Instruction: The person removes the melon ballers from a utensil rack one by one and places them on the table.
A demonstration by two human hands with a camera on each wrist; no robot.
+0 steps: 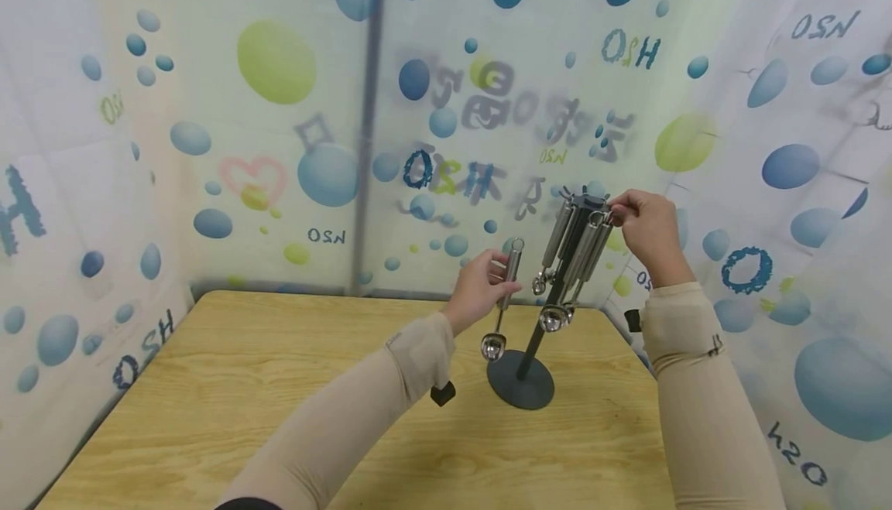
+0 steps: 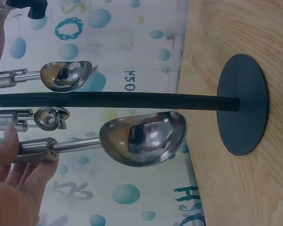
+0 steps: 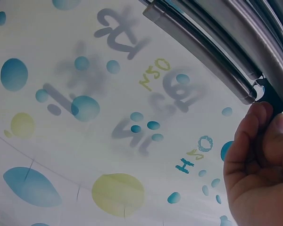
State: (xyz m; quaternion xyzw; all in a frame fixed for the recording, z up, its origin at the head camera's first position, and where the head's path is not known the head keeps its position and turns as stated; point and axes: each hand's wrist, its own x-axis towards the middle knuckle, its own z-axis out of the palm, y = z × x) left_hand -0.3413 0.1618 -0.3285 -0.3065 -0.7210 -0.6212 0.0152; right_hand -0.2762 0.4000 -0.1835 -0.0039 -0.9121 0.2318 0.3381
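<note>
My left hand (image 1: 479,291) grips a steel ice cream scoop (image 1: 493,346) by its handle, upright with the bowl down, left of a dark utensil stand (image 1: 521,388). In the left wrist view the scoop's wide bowl (image 2: 144,140) hangs beside the stand's pole (image 2: 132,100), fingers and thumb around the handle. At the top right of the stand, my right hand (image 1: 650,227) pinches a black hook (image 3: 272,95) between thumb and fingers, close by the handle ends of hanging utensils. Several steel utensils (image 1: 581,258) hang from the stand, including another scoop (image 2: 66,76) and a small baller (image 2: 47,117).
The stand's round base rests on a wood-grain table (image 1: 300,371) near its back right. Behind and beside the table hang printed curtains (image 1: 446,46) with blue and green dots.
</note>
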